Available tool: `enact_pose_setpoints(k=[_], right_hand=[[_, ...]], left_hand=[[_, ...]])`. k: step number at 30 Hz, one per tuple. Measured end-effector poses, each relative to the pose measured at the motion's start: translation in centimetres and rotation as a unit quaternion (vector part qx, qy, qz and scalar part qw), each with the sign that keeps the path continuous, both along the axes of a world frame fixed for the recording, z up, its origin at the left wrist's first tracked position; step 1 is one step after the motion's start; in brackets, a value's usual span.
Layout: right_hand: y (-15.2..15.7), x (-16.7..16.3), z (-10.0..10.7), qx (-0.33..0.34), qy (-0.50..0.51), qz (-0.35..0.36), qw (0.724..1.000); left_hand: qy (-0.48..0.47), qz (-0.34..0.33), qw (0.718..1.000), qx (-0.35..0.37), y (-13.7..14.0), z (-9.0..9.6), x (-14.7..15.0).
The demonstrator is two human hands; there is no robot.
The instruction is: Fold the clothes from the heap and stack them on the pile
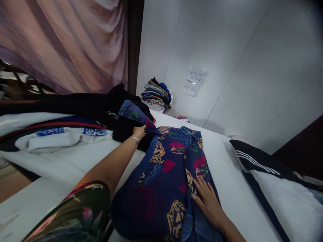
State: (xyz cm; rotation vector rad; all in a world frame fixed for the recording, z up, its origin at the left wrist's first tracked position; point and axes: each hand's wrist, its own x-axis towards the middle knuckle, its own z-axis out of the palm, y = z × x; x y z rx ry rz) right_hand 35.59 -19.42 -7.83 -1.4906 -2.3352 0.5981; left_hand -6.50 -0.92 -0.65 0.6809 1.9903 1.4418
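Looking through the head view, we find the shirt [174,169] on the table [242,208], lower centre, long axis running up-frame. Our left hand [139,132] pinches its sleeve [132,112], the body [161,186] lying lower right; our right hand [207,201], nearer the front opening [187,198], rests flat, grasping nothing.

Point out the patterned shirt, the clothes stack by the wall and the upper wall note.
Patterned shirt [168,183], head view: middle of its body.
Clothes stack [156,95], head view: its folded edges.
Upper wall note [196,76], head view: its handwritten face.
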Motion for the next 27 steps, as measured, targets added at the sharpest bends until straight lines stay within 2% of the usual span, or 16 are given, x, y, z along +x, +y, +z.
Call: enact_pose_setpoints(k=[5,10,15,21,27], right_hand=[[-0.3,0.0,0.4,0.006,-0.055,0.007,0.998],[-0.2,-0.1,0.3,0.013,-0.055,0.006,0.998],[-0.1,0.0,0.3,0.005,-0.039,0.000,0.999],[0.0,-0.1,0.4,-0.010,0.002,-0.014,1.000],[-0.3,-0.3,0.8,-0.033,0.031,-0.024,0.999]], left_hand=[[-0.052,0.010,0.997,0.059,1.0,0.3,-0.6],[-0.052,0.057,0.992,0.102,1.7,0.5,-1.6],[-0.095,0.065,0.984,0.138,2.3,1.7,-2.1],[-0.182,0.039,0.949,0.255,2.6,4.5,-2.5],[-0.261,0.017,0.917,0.302,2.1,5.9,-3.7]])
